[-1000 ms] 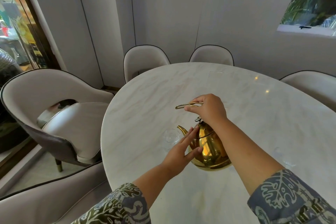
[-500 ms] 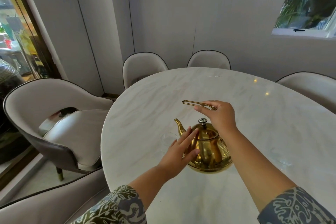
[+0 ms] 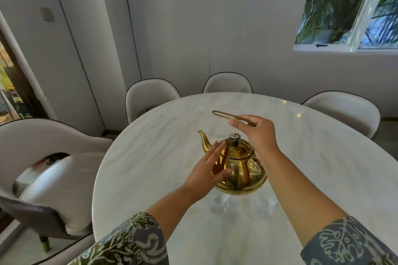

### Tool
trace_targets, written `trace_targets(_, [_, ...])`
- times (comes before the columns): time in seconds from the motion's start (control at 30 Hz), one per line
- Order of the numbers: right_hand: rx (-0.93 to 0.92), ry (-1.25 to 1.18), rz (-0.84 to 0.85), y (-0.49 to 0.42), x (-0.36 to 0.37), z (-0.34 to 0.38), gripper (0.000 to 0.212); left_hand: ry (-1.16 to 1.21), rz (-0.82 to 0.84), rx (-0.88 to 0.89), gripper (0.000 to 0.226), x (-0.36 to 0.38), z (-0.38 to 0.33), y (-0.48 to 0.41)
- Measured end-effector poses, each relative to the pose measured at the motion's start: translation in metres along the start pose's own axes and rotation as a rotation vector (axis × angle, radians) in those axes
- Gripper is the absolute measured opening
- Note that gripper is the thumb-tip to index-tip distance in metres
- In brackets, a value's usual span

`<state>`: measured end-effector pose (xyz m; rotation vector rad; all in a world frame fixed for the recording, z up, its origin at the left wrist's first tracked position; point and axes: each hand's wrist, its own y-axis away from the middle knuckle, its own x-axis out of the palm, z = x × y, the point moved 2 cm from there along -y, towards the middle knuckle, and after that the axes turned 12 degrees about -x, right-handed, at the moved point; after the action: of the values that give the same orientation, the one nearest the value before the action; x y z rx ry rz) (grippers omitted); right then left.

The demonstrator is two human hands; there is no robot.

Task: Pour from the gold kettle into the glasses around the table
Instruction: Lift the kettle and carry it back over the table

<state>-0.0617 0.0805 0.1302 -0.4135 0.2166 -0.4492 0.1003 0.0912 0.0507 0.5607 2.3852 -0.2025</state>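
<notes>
Head view: right hand (image 3: 257,133) fingers around kettle (image 3: 239,168) handle (image 3: 228,114), left hand (image 3: 207,170) flat, fingers spread.

Bright daylight on my feed, coming from the window (image 3: 353,6) upper right and a glass door (image 3: 13,84) at far left. Two small glare spots on the marble table (image 3: 150,157) near its far edge. Gold kettle (image 3: 239,168) throws strong mirror reflections. Shadows soft, faint. Wide-angle bends walls and chair edges twd the frame borders. Glasses (image 3: 221,202) below the kettle look smeared, hard to resolve. Centre fairly sharp.
</notes>
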Motion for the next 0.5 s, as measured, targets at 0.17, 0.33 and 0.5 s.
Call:
trace_targets(0.17, [-0.011,0.012,0.019,-0.031,-0.005,-0.02,0.044,-0.109,0.009,-0.024,0.075,0.002,-0.007,-0.047])
trace_targets(0.33, [-0.009,0.031,0.023,-0.055,-0.007,-0.056,0.044,-0.238,0.01,-0.049,0.078,0.012,0.003,-0.094])
trace_targets(0.5, [-0.004,0.034,0.044,-0.068,-0.007,-0.094,0.039,-0.363,0.007,-0.081,0.081,0.033,0.014,-0.125])
